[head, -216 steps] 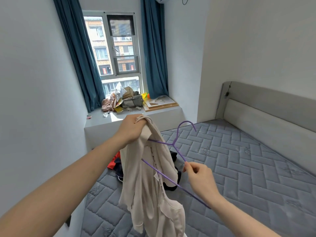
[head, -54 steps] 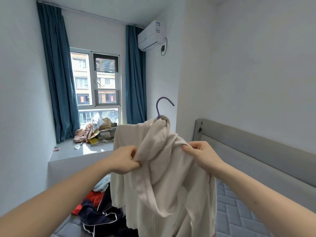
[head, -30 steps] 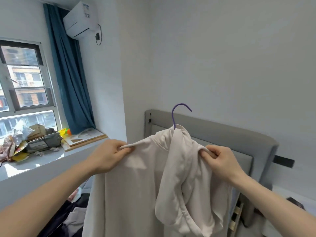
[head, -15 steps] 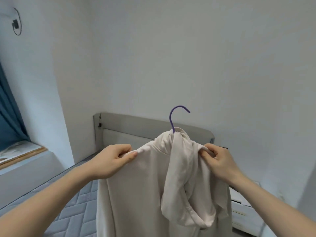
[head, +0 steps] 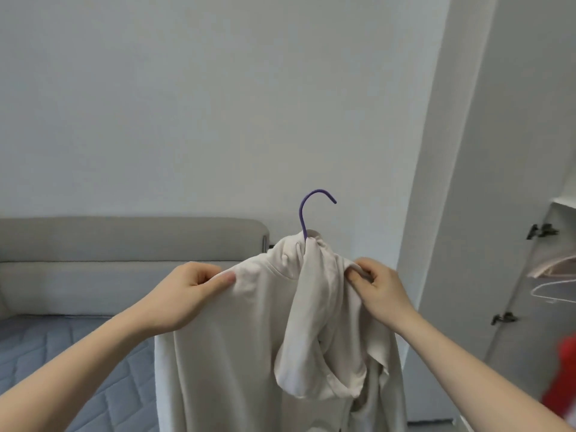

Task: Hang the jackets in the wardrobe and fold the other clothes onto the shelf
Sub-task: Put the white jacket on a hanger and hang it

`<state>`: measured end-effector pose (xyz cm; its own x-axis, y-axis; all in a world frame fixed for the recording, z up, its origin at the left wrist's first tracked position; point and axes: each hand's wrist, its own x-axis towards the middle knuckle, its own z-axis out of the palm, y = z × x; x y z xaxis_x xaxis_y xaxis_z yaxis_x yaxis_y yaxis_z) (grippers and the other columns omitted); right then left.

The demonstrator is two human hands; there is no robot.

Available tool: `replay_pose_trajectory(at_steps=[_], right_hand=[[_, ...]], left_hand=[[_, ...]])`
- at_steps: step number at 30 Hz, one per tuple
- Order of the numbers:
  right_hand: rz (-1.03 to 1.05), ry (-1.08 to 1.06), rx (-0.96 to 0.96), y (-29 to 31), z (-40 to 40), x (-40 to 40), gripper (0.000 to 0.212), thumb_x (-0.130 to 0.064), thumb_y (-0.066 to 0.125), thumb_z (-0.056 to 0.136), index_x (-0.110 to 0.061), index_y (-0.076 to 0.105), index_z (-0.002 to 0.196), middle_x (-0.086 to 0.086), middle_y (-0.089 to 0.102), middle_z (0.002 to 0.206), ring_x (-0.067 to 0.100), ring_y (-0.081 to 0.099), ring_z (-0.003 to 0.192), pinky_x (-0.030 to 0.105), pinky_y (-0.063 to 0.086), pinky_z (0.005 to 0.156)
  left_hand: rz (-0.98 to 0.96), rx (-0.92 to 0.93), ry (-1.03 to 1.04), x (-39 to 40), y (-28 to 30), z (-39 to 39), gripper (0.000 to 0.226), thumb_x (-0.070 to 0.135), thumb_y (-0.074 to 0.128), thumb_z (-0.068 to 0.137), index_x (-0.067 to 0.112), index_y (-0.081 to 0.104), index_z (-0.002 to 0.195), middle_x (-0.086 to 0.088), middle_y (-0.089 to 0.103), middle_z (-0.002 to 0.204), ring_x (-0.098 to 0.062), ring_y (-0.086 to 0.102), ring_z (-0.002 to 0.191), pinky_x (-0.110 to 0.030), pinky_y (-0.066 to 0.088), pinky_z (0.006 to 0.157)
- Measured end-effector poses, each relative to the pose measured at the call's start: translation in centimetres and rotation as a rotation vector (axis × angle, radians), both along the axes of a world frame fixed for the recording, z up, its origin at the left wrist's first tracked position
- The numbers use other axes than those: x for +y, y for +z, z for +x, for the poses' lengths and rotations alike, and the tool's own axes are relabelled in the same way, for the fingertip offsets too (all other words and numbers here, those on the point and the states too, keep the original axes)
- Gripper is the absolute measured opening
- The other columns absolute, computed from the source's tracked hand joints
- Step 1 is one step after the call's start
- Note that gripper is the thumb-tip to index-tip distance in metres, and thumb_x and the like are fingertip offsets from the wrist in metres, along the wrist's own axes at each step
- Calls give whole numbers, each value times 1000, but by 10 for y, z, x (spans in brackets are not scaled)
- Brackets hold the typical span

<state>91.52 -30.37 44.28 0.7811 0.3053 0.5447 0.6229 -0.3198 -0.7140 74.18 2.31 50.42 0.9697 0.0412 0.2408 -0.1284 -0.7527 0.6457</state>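
Observation:
A cream hooded jacket point(head: 237, 344) hangs on a purple hanger point(head: 307, 210), whose hook sticks up above the collar. My left hand point(head: 190, 294) pinches the jacket's left shoulder and my right hand point(head: 378, 289) grips its right shoulder, holding it up in front of me. The hood droops down the front. The open wardrobe point(head: 536, 275) shows at the right edge, with a pale pink garment point(head: 551, 265) and a white hanger point(head: 558, 289) inside.
A white wardrobe door point(head: 461, 182) stands open between the jacket and the wardrobe's inside. The grey headboard point(head: 124, 244) and quilted grey mattress point(head: 62, 353) lie to the left. Something red point(head: 564, 381) is blurred at the lower right.
My view has swung right from the window and bed toward the wardrobe. Both hands keep hold of the jacket's shoulders on the hanger, carrying it along.

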Motion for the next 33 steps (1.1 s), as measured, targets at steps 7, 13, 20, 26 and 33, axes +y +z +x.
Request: replay_pose_trajectory(at_steps=[7, 13, 20, 26, 33], right_hand=[[-105, -308, 95, -31, 43, -76, 18, -34, 69, 91, -27, 66, 75, -20, 66, 72, -9, 59, 70, 8, 39, 63], [-134, -642, 138, -37, 52, -126, 8, -32, 78, 89, -26, 74, 91, -15, 71, 91, 14, 62, 95, 31, 45, 87], [-102, -907, 241, -58, 26, -184, 37, -51, 70, 92, -34, 63, 124, -12, 61, 127, 12, 53, 122, 35, 42, 107], [9, -1067, 400, -75, 13, -238, 52, -51, 72, 91, -32, 58, 136, -15, 54, 136, 11, 50, 131, 31, 39, 107], [121, -1122, 535, -93, 22, -302, 56, -46, 73, 92, -27, 54, 142, -7, 53, 146, 12, 49, 129, 33, 41, 109]], left_hand=[[-67, 44, -167, -47, -32, 116, 59, 67, 50, 93, 15, 34, 70, 5, 30, 66, -14, 29, 60, -34, 22, 59], [-90, 61, -348, -88, -48, 202, 54, 52, 54, 101, 17, 32, 67, 8, 27, 63, -12, 26, 57, -31, 20, 55], [-98, 98, -593, -157, -63, 273, 52, 43, 55, 103, 15, 33, 65, 7, 29, 61, -11, 27, 56, -26, 20, 51], [-129, 161, -700, -227, -80, 313, 52, 43, 57, 101, 18, 27, 67, 6, 25, 63, -12, 25, 58, -34, 19, 58], [-184, 245, -699, -324, -97, 338, 51, 42, 58, 100, 16, 28, 67, 4, 27, 62, -13, 27, 57, -35, 21, 58]])
